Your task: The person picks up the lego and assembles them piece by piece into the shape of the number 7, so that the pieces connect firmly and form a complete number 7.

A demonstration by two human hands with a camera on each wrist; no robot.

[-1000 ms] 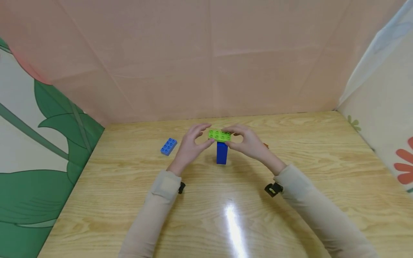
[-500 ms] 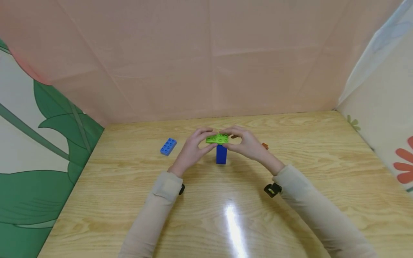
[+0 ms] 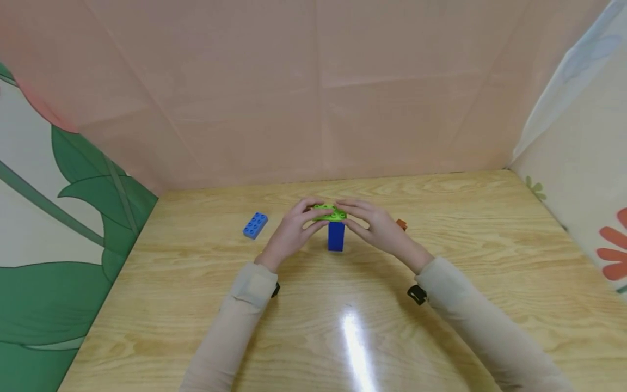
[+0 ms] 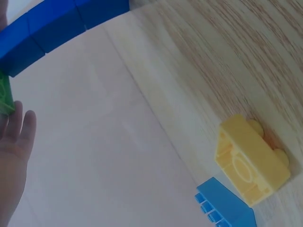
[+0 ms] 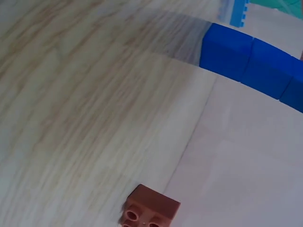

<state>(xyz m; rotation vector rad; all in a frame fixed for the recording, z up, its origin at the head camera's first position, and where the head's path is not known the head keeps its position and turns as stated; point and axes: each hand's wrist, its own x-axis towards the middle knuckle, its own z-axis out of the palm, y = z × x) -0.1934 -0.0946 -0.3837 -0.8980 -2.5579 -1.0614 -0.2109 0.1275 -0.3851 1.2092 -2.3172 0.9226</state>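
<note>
Head view: I log a pink sheet (image 3: 313,98) across the top, green leaves (image 3: 49,302) far left, red flower (image 3: 613,253) at right edge, light-blue brick (image 3: 255,225) left of centre on the wood-grain surface (image 3: 147,316). Left wrist view: yellow brick (image 4: 258,158), lower right.

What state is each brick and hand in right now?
Dark blue tower: upright
Green brick: studs up, at tower's top, attachment unclear
Light blue brick: flat, studs up
Yellow brick: hollow underside exposed
Orange brick: unheld, studs visible
Left hand: pinching green brick
Right hand: pinching green brick
</note>
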